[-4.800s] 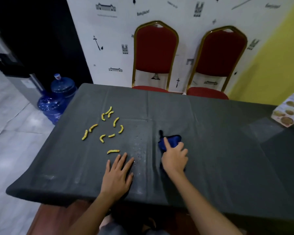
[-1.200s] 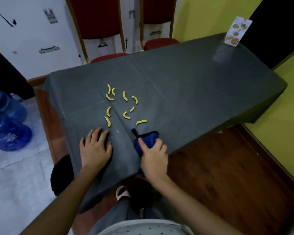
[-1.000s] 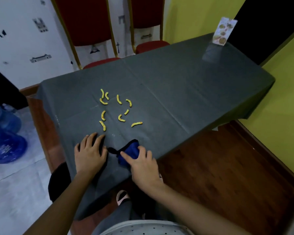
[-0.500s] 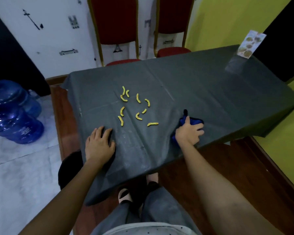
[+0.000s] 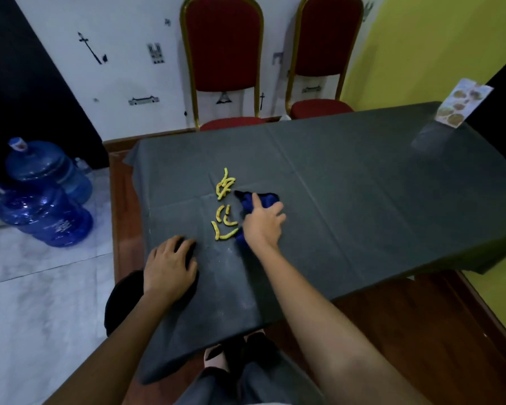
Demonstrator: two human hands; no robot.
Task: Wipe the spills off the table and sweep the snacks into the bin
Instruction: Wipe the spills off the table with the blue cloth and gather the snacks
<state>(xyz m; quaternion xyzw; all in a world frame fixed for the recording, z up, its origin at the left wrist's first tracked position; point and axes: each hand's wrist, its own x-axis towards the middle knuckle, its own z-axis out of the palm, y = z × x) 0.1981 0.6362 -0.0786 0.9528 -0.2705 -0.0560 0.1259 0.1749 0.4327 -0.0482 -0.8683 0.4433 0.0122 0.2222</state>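
Fingers (image 5: pixel 256 201) of the right hand (image 5: pixel 262 226) spread on the blue cloth (image 5: pixel 268 200), beside the snacks (image 5: pixel 228 235).
Left hand (image 5: pixel 170 266) flat on the table (image 5: pixel 362 200); bin (image 5: pixel 120 302) below it, contents hidden; water jugs (image 5: pixel 46 214) on floor.

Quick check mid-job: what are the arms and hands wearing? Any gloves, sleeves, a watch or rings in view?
Nothing is worn on either. The left hand and the right hand are both bare, with no gloves and no rings or watch that I can make out. Both forearms are bare as well: no sleeve shows on either one down to the bottom edge of the picture, and I see no straps or markings.
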